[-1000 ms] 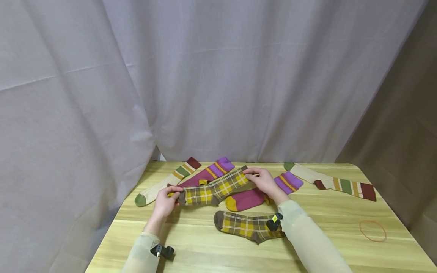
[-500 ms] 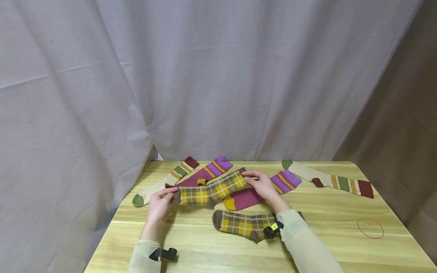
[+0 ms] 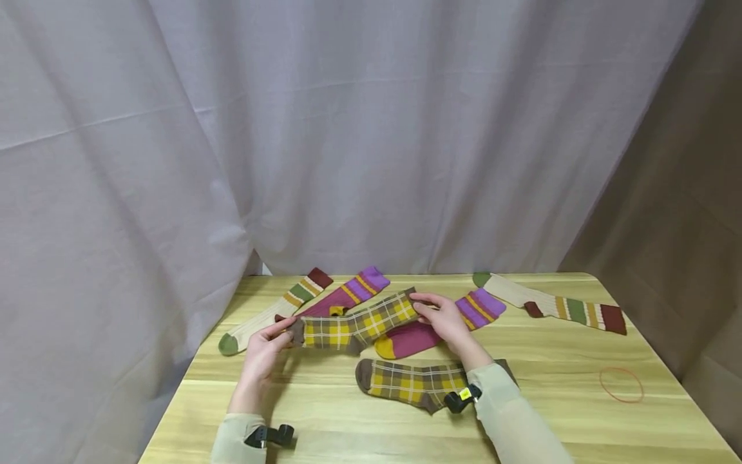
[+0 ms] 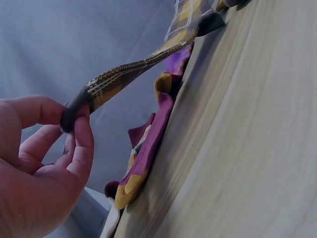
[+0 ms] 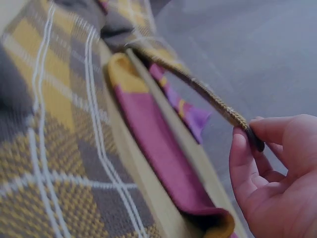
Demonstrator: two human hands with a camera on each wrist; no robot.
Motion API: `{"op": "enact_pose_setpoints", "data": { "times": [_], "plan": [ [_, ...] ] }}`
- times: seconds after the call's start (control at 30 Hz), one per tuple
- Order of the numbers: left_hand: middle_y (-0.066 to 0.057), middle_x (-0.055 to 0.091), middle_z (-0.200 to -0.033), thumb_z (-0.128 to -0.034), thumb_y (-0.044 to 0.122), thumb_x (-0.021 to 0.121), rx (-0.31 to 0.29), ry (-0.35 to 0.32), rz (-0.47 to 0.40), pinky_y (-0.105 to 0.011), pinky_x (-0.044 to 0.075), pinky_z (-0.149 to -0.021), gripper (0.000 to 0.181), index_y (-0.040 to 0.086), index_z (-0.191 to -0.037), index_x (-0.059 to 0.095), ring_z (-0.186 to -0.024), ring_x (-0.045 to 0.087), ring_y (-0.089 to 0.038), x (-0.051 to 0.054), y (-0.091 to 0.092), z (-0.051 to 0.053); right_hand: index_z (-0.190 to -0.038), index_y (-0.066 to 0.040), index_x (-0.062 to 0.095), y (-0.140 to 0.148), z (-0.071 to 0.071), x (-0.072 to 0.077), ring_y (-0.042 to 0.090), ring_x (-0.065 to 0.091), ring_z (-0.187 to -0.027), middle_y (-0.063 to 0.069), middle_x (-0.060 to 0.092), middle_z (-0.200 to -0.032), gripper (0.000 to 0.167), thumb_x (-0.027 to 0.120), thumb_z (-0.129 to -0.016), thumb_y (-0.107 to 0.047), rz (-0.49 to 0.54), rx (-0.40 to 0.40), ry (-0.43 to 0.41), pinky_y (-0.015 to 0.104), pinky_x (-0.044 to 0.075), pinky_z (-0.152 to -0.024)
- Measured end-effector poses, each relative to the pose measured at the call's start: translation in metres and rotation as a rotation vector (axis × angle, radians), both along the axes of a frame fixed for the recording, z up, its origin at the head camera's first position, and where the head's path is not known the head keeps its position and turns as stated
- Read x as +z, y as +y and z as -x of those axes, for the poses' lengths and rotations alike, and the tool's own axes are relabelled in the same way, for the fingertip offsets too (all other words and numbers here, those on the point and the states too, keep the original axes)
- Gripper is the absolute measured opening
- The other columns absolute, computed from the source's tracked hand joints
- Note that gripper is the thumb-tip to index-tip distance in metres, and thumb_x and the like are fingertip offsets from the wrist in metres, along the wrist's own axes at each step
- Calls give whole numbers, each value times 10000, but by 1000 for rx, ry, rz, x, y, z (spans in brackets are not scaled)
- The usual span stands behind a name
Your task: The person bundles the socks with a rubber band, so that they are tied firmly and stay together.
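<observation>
A brown and yellow plaid sock (image 3: 348,330) is stretched between both hands, raised off the table. My left hand (image 3: 262,351) pinches its dark toe between thumb and fingers, plain in the left wrist view too. At the cuff, my right hand (image 3: 446,319) pinches the other end; the right wrist view shows the thumb and fingertips on that edge. A matching plaid sock (image 3: 406,381) lies flat nearer the front, its cuff end partly covered by the right forearm. Behind the held sock are two magenta socks with purple striped cuffs, one left (image 3: 362,287) and one right (image 3: 414,340).
A cream sock with green toe (image 3: 266,317) lies at the back left, another cream sock (image 3: 556,306) at the back right. An orange-red loop (image 3: 621,385) rests on the wooden table (image 3: 348,438) to the right. Grey curtains (image 3: 359,142) hang behind.
Both hands keep their pinch on the plaid sock, which stays stretched between them. The whole head view has shifted slightly, so things on the table appear a little farther left.
</observation>
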State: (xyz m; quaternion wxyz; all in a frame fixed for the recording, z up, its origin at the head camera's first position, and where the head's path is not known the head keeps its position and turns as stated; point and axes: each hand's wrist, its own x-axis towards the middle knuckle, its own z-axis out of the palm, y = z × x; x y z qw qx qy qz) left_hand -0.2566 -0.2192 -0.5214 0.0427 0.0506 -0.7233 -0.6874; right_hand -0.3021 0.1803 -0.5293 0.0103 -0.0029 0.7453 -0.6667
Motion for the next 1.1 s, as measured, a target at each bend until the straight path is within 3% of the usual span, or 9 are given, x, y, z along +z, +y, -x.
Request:
{"op": "enact_pose_setpoints", "data": {
  "times": [0.17,0.33,0.53,0.67,0.8,0.97,1.1],
  "plan": [
    [-237,612,-1460,-991,-64,644,-18,-18,-66,-220,570,-885,378,-83,-1368,668,-1087,639,-71,1,-5,3,-1413,58,649,1,-11,4,85,689,-910,247,601,-1441,373,658,-1069,-84,67,-3,5,275,617,-854],
    [-244,523,-1526,-1006,-77,616,-42,-28,-156,-226,590,-849,389,-129,-1391,618,-1043,655,-48,6,-4,5,-1400,90,643,8,-22,7,83,694,-933,282,645,-1380,370,658,-1059,-54,16,0,61,275,621,-835],
    [-94,661,-1333,-1012,-53,642,-37,2,-211,-248,607,-796,331,-151,-1329,653,-1097,662,-88,12,0,3,-1378,44,684,17,-39,18,116,717,-915,260,691,-1305,352,687,-1055,-97,-67,-3,87,265,618,-792],
    [-26,694,-1223,-1005,-60,659,-48,22,-213,-260,619,-770,309,-157,-1298,671,-1051,683,-108,16,5,-3,-1367,12,703,28,-54,27,142,732,-873,234,698,-1293,362,725,-1039,-142,-105,-4,82,294,617,-754],
    [-103,700,-1264,-993,-57,680,-78,15,-198,-248,617,-748,298,-138,-1279,697,-978,698,-107,21,14,-6,-1357,12,705,45,-66,34,190,739,-881,242,689,-1296,368,743,-1028,-149,-128,19,93,345,631,-782],
    [-177,710,-1291,-979,-61,699,-133,-8,-140,-244,614,-717,285,-132,-1254,715,-906,697,-87,22,28,-9,-1353,49,678,70,-79,39,195,742,-878,253,695,-1236,359,728,-1023,-84,-169,110,113,380,647,-797],
    [-220,704,-1296,-978,-84,675,-207,-10,-118,-283,633,-739,289,-158,-1257,697,-917,711,-100,20,40,-13,-1309,84,681,90,-89,39,153,734,-840,225,721,-1114,320,710,-1021,-51,-199,190,76,382,649,-777]
  ]
}}
